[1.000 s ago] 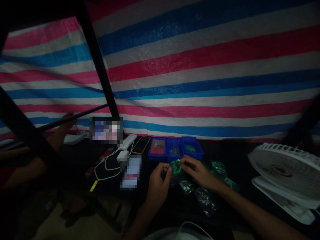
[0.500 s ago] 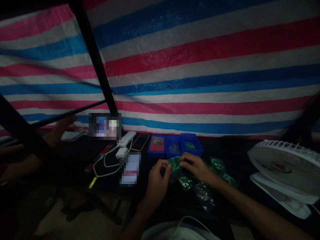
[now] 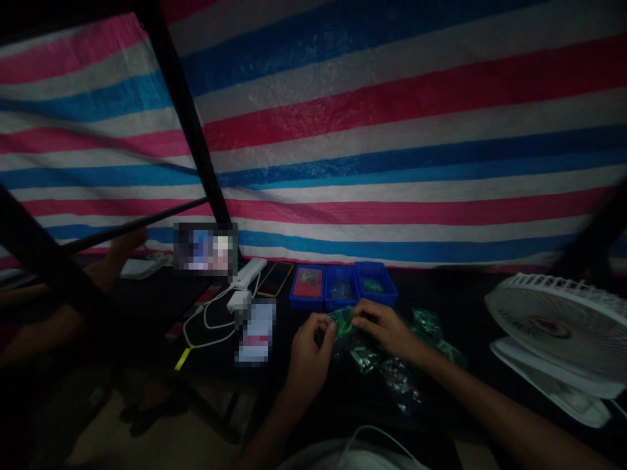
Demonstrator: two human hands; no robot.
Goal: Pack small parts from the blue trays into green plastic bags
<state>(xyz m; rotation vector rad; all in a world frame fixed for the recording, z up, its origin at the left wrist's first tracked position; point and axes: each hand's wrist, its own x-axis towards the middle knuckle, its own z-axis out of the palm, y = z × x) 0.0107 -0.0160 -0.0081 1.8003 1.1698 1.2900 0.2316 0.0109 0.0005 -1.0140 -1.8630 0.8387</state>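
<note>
striped pink, white and blue tarpaulin (image 3: 392,130) hangs behind a black tabletop (image 3: 455,290); left hand (image 3: 308,362) and right hand (image 3: 382,329), fingers nearly closed, pinch a small green plastic packet (image 3: 341,321) between them; loose green packets (image 3: 365,359) lie just below, near three blue plastic trays (image 3: 341,285)

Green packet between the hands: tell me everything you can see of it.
It is a small, glossy plastic packet with a green look; the dim light hides whether the green is the contents or a print. Its upper part is pinched between the left hand and the right hand, and its lower part fades into shadow, so I cannot tell whether it reaches the dark tabletop. Similar packets lie just below it, and blue trays sit beyond.
</note>
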